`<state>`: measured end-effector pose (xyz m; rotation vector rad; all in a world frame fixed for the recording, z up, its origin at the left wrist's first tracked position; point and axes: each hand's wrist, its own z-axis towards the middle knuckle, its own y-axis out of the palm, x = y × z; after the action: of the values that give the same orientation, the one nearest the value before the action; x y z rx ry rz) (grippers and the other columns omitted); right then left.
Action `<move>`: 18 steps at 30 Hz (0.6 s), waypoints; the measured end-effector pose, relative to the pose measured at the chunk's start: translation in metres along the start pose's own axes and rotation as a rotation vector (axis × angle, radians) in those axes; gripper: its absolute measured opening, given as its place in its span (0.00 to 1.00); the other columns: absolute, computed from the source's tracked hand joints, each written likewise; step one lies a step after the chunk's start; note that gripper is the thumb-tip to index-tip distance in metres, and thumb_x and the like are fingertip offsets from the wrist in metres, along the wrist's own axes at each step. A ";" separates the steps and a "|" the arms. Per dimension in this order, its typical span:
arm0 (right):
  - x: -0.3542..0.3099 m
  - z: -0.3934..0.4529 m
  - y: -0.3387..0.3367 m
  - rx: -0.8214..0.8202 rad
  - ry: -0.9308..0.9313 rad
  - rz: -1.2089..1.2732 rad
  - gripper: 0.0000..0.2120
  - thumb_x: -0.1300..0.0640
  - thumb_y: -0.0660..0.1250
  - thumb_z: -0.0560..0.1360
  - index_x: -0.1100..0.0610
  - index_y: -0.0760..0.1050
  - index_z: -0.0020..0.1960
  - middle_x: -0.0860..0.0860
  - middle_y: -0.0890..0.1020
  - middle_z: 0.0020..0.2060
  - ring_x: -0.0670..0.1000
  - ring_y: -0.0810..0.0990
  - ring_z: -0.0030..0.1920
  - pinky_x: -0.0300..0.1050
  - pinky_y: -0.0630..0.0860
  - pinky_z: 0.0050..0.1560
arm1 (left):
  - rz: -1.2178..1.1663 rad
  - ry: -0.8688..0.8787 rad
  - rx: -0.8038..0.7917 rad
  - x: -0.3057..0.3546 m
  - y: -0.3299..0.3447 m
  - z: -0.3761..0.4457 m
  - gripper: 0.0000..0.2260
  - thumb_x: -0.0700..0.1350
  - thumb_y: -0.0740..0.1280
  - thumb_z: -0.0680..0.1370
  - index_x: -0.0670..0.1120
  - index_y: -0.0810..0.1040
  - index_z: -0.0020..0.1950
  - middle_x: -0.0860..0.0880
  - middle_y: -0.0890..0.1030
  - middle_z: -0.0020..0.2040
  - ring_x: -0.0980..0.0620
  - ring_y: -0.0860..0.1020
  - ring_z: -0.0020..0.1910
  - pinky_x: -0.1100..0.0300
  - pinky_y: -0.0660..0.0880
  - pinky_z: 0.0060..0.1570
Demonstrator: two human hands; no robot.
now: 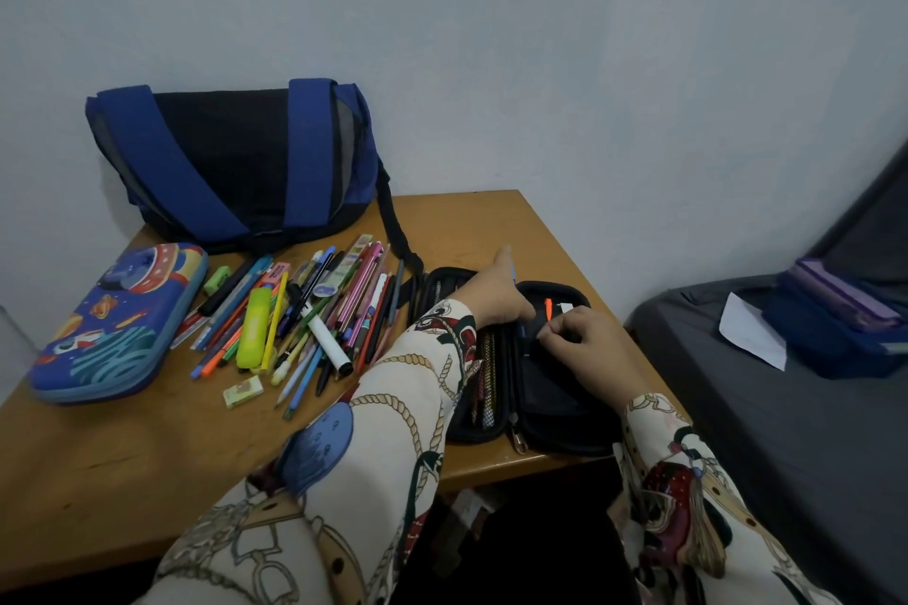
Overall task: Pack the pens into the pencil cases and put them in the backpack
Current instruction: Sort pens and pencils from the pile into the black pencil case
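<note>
A black pencil case (pixel 516 368) lies open on the wooden table (pixel 123 472). The left hand (pixel 501 295) holds a blue pen over the case. The right hand (pixel 589 344) pinches something small inside it. A big pile of pens (pixel 304 314) lies beside the case. A blue rocket case (pixel 118 324) is shut. The backpack (pixel 236 162) sits behind the pile, against the wall.

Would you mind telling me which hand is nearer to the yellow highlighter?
Left. The left hand reaches over the open black pencil case, right of the yellow highlighter; the right hand is farther right.
</note>
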<state>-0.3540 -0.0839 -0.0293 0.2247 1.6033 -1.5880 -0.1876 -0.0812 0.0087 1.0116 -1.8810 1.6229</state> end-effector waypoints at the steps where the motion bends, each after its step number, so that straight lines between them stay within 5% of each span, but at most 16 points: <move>1: 0.000 0.000 0.000 0.000 0.001 0.002 0.09 0.53 0.68 0.75 0.47 0.78 0.36 0.46 0.79 0.42 0.47 0.76 0.45 0.50 0.75 0.48 | 0.001 0.003 0.000 -0.001 0.000 0.002 0.46 0.38 0.69 0.72 0.50 0.41 0.79 0.47 0.74 0.44 0.50 0.76 0.37 0.58 0.72 0.34; 5: 0.002 0.000 0.000 0.008 0.003 -0.005 0.08 0.52 0.68 0.76 0.50 0.80 0.38 0.46 0.79 0.42 0.46 0.76 0.45 0.52 0.76 0.48 | -0.071 0.000 -0.041 -0.003 -0.001 0.005 0.40 0.37 0.72 0.69 0.49 0.55 0.75 0.43 0.74 0.52 0.47 0.77 0.45 0.57 0.75 0.39; 8: 0.002 0.000 0.000 0.007 0.014 0.015 0.08 0.52 0.68 0.75 0.50 0.81 0.39 0.45 0.78 0.42 0.46 0.76 0.44 0.51 0.76 0.48 | -0.065 0.010 -0.020 -0.007 0.002 0.005 0.26 0.41 0.72 0.73 0.46 0.67 0.68 0.45 0.73 0.53 0.48 0.75 0.48 0.57 0.74 0.43; 11: 0.001 0.000 0.001 0.011 0.018 0.023 0.07 0.52 0.68 0.76 0.51 0.81 0.39 0.46 0.79 0.42 0.46 0.76 0.45 0.49 0.74 0.48 | -0.082 0.044 0.032 -0.013 0.008 0.006 0.17 0.47 0.72 0.76 0.45 0.71 0.61 0.49 0.73 0.48 0.50 0.73 0.45 0.58 0.70 0.41; 14: 0.001 -0.001 0.001 0.013 0.014 0.001 0.08 0.52 0.68 0.76 0.52 0.81 0.40 0.47 0.79 0.42 0.46 0.76 0.45 0.47 0.73 0.47 | -0.113 0.043 0.049 -0.016 0.011 0.007 0.11 0.43 0.72 0.75 0.46 0.74 0.54 0.46 0.74 0.44 0.49 0.72 0.43 0.57 0.70 0.42; 18: 0.000 -0.001 0.001 0.005 0.015 0.005 0.07 0.53 0.68 0.76 0.50 0.81 0.39 0.46 0.79 0.43 0.45 0.76 0.45 0.46 0.73 0.46 | -0.161 0.042 0.070 -0.018 0.012 0.003 0.10 0.39 0.73 0.74 0.45 0.76 0.52 0.35 0.78 0.57 0.39 0.78 0.50 0.53 0.74 0.50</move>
<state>-0.3541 -0.0826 -0.0298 0.2431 1.6092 -1.5905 -0.1857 -0.0793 -0.0131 1.1184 -1.6798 1.6120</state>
